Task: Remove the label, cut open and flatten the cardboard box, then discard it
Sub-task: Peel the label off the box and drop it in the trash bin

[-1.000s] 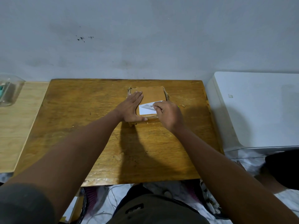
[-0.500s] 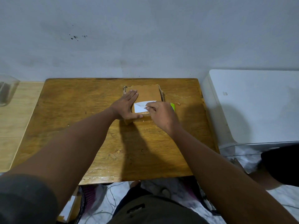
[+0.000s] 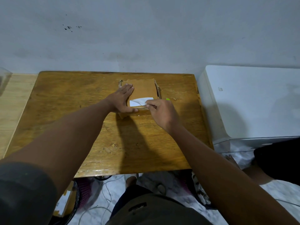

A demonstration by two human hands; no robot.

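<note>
A small brown cardboard box (image 3: pixel 142 89) lies near the back middle of the wooden table (image 3: pixel 65 101). A white label (image 3: pixel 136 102) sits on its near top face, with its right part lifted and folded back. My left hand (image 3: pixel 121 99) presses flat on the box's left side, fingers spread and thumb along the near edge. My right hand (image 3: pixel 160 113) pinches the lifted corner of the label just right of the box's near edge.
A small bright green object (image 3: pixel 168 99) and a crumb lie on the table right of the box. A white appliance (image 3: pixel 253 101) stands to the right, a paler tabletop (image 3: pixel 14 98) with a clear container (image 3: pixel 4 80) to the left. Cables and bags lie on the floor.
My right hand has drawn back toward me and to the right with the label corner, so more of the label has lifted. The left hand still presses on the box.
</note>
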